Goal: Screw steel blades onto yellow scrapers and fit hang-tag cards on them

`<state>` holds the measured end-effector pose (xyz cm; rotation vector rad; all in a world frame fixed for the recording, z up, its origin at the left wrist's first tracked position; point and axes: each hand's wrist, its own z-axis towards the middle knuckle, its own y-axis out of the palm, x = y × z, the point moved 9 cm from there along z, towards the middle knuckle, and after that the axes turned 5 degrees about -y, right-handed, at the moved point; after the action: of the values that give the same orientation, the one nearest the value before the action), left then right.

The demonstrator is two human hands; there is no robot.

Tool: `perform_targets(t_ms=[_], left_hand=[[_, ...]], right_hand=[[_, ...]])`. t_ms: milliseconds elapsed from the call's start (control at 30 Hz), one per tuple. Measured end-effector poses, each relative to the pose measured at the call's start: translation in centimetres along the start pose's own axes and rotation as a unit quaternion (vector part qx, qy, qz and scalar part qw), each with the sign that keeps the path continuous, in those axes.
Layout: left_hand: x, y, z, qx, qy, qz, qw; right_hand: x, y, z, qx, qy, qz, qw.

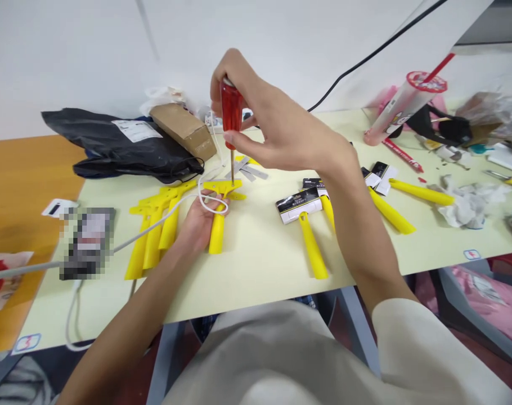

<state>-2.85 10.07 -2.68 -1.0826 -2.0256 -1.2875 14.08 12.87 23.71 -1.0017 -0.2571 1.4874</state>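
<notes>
My right hand (256, 107) is closed around the red handle of a screwdriver (231, 109), held upright. Its shaft points down, and the tip meets the head of a yellow scraper (217, 228). My left hand (201, 222) grips that scraper near its head, with the fingers partly hidden behind it. A white cable loops across the scraper's neck. Left of it lie several more yellow scrapers (152, 242) side by side. Thin metal blades (250, 170) are spread behind the screwdriver. To the right rest scrapers with black-and-white packaging on their heads (299, 207).
A black plastic bag (125, 143) and a cardboard box (184, 132) stand along the wall. At left lies a phone (89, 242) with a white cable. On the right are a tall cup with a straw (403, 107), a red marker (403, 154) and crumpled paper (467, 202).
</notes>
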Motion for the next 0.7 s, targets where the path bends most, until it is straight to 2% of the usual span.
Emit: perform_targets(t_ms=[133, 200, 333, 400, 567, 700], left_hand=[[0.0, 0.2, -0.1, -0.005, -0.004, 0.008, 1.000], [0.0, 0.1, -0.1, -0.003, -0.004, 0.013, 1.000], [0.1, -0.2, 0.0, 0.010, 0.003, 0.002, 1.000], [0.1, -0.1, 0.0, 0.003, 0.003, -0.003, 1.000], [0.2, 0.6, -0.3, -0.014, 0.005, 0.004, 1.000], [0.3, 0.4, -0.3, -0.005, 0.008, -0.006, 1.000]], right_hand=[[0.3, -0.3, 0.1, 0.034, -0.005, -0.004, 0.999], [0.5, -0.2, 0.1, 0.025, 0.005, -0.011, 1.000], [-0.4, -0.2, -0.1, 0.007, -0.013, 0.037, 0.999], [-0.1, -0.1, -0.1, 0.004, 0.010, 0.039, 0.999], [0.5, -0.5, 0.3, 0.053, -0.002, -0.005, 0.999], [0.6, -0.2, 0.0, 0.013, 0.007, 0.054, 0.998]])
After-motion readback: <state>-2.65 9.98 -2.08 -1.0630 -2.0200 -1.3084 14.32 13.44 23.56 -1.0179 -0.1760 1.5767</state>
